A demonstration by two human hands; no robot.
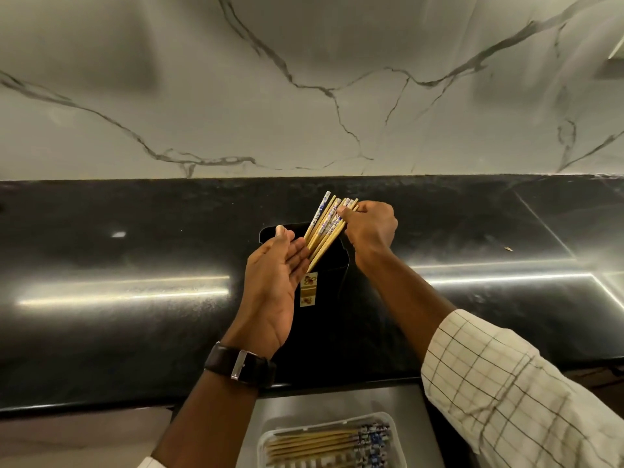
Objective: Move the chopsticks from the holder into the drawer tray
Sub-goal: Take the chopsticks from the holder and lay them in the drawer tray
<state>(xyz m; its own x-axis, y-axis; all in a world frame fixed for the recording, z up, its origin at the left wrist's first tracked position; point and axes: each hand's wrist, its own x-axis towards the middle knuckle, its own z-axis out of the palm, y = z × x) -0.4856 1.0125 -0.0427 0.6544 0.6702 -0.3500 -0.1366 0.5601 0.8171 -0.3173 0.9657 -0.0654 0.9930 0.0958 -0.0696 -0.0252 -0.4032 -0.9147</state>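
a fanned bundle of chopsticks (326, 228) stands tilted in a black holder (324, 298) on the dark countertop (135, 258), their patterned blue-and-white tops leaning toward the far left. their lower ends vanish inside the holder, so how deep they sit cannot be seen. the right hand (369, 228) is closed around the upper ends, fingers pinching the tops on the right side of the bundle. the left hand (278, 268) is open, palm turned toward the chopsticks, fingertips touching the sticks near the holder's rim; it hides the holder's left edge. the holder blends into the black counter and its outline is hard to trace; a small gold label (309, 288) shows on its near face. a dark watch (241, 364) sits on the left wrist, and a checked sleeve (520, 393) covers the right forearm. at the near edge, an open drawer holds a clear tray (266, 437) with more chopsticks (324, 442) lying flat, tips to the left; the tray is cut off by the frame. a veined marble wall (304, 79) rises behind the counter.
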